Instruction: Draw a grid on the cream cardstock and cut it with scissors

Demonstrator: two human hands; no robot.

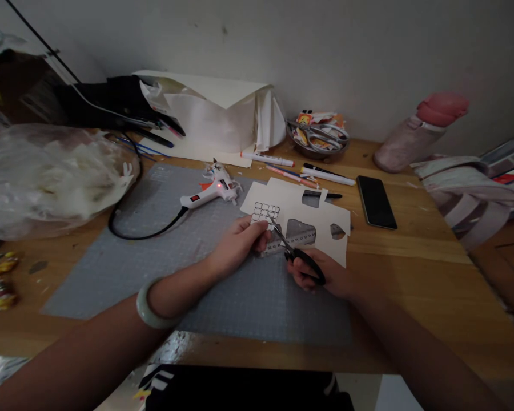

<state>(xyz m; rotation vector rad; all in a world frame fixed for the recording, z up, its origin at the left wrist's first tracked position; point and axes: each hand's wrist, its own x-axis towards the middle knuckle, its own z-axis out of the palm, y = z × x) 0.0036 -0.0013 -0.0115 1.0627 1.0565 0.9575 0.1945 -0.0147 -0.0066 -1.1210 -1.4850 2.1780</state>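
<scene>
My left hand [251, 235] pinches a small piece of white paper [263, 211] drawn with a black grid of rounded cells. In my right hand [314, 268] is a pair of black-handled scissors [305, 262], my fingers wrapped round the handles. The scissor blades point up and left and meet the right side of the gridded piece. Beneath both hands lies a white sheet of card [332, 248] with several holes cut out of it. A clear ruler [297, 242] lies by the scissors, partly hidden by my hands.
A white glue gun [209, 194] with a lit red light rests on the grey cutting mat [154, 274], its black cord looping left. Markers [329, 174], a phone [376, 202], a bowl [317, 149] holding grey scissors, a pink-topped bottle [411, 137] and a plastic bag [47, 182] stand around.
</scene>
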